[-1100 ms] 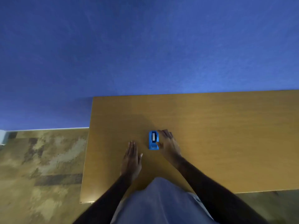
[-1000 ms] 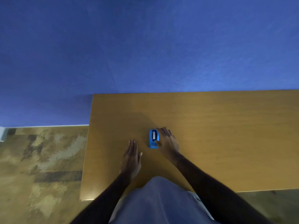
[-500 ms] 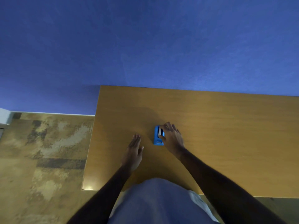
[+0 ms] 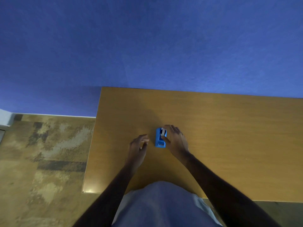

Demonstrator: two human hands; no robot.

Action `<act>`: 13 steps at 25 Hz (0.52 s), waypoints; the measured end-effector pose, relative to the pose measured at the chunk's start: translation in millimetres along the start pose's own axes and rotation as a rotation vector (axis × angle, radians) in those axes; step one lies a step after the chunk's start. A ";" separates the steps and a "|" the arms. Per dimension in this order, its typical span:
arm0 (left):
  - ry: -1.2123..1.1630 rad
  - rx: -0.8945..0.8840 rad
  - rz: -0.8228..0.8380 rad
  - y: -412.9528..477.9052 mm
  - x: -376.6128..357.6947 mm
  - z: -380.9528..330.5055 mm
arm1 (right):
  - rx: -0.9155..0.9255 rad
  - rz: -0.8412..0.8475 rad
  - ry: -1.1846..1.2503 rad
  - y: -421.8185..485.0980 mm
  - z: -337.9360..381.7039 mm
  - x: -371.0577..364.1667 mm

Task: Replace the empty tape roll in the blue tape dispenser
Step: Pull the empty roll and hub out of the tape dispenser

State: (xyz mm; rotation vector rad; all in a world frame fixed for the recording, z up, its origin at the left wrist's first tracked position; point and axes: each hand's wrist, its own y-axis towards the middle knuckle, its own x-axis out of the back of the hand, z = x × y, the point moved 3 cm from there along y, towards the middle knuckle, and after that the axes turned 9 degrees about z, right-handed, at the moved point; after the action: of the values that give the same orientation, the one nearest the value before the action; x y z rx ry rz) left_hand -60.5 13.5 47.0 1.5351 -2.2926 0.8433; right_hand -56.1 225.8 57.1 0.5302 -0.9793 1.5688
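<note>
A small blue tape dispenser point(image 4: 159, 139) stands on the wooden table point(image 4: 221, 128), a little left of the table's middle. A whitish roll point(image 4: 163, 131) sticks up out of its top, tilted. My right hand point(image 4: 176, 140) is against the dispenser's right side, with thumb and fingertips pinching that roll. My left hand point(image 4: 138, 149) hovers just left of the dispenser, fingers spread and slightly curled, holding nothing and not touching it.
The table's left edge point(image 4: 91, 145) runs close to my left arm, with patterned brown carpet point(image 4: 45, 153) beyond it. A blue wall point(image 4: 147, 46) stands behind the table's far edge. My light-clothed body point(image 4: 164, 205) is at the near edge.
My right hand has closed its fingertips on the roll and tipped it up out of the dispenser. My left hand has lifted off the table and moved nearer the dispenser.
</note>
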 end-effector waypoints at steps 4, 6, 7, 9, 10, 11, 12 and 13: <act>-0.156 -0.019 0.060 -8.9 5.9 -33.5 | 0.040 -0.044 0.274 -26.7 13.2 17.6; -0.211 -0.063 0.044 -18.1 10.5 -49.5 | 0.084 -0.058 0.353 -45.0 23.4 27.2; -0.227 -0.088 0.036 -23.1 13.1 -57.7 | 0.098 -0.059 0.382 -53.9 28.2 31.1; -0.252 -0.122 0.043 -33.2 18.2 -73.7 | 0.092 -0.053 0.455 -70.0 36.2 37.9; -0.267 -0.138 0.052 -38.1 20.7 -79.9 | 0.086 -0.049 0.500 -78.1 39.1 40.9; -0.277 -0.157 0.058 -42.9 23.6 -84.7 | 0.089 -0.052 0.547 -86.4 41.9 44.6; -0.290 -0.175 0.074 -47.5 26.3 -89.0 | 0.094 -0.059 0.588 -93.9 44.2 48.6; -0.310 -0.185 0.099 -52.1 28.9 -93.2 | 0.097 -0.067 0.629 -100.8 46.6 52.6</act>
State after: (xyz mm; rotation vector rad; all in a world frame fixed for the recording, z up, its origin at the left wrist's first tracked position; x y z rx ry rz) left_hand -34.9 32.5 152.9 1.5726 -2.5961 0.4219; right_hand 19.1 217.7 154.0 0.1093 -0.4043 1.5830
